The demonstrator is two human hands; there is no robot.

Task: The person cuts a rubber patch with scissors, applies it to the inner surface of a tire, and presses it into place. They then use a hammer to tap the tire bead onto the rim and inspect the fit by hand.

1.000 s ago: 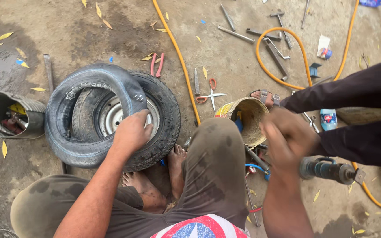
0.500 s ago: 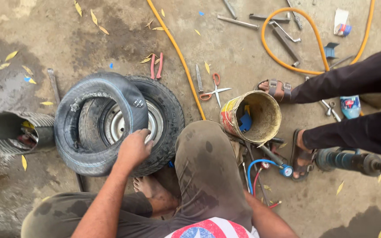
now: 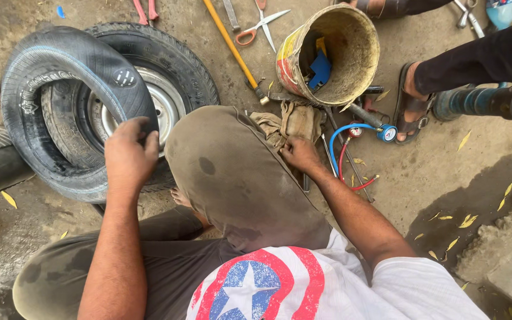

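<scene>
Tube (image 3: 84,77) sits pulled out over the wheel (image 3: 161,101) as our left hand (image 3: 130,155) clamps its edge, while our right hand (image 3: 298,154) pinches the rag (image 3: 294,121), wheel unrefitted.

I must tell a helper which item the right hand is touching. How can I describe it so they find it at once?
Start at the big tilted bucket lying on the ground. Just below its mouth, against the raised knee, lies a crumpled tan cloth, with the right hand on its lower edge. It is the only soft, folded thing among hard metal tools and the blue hose.
</scene>
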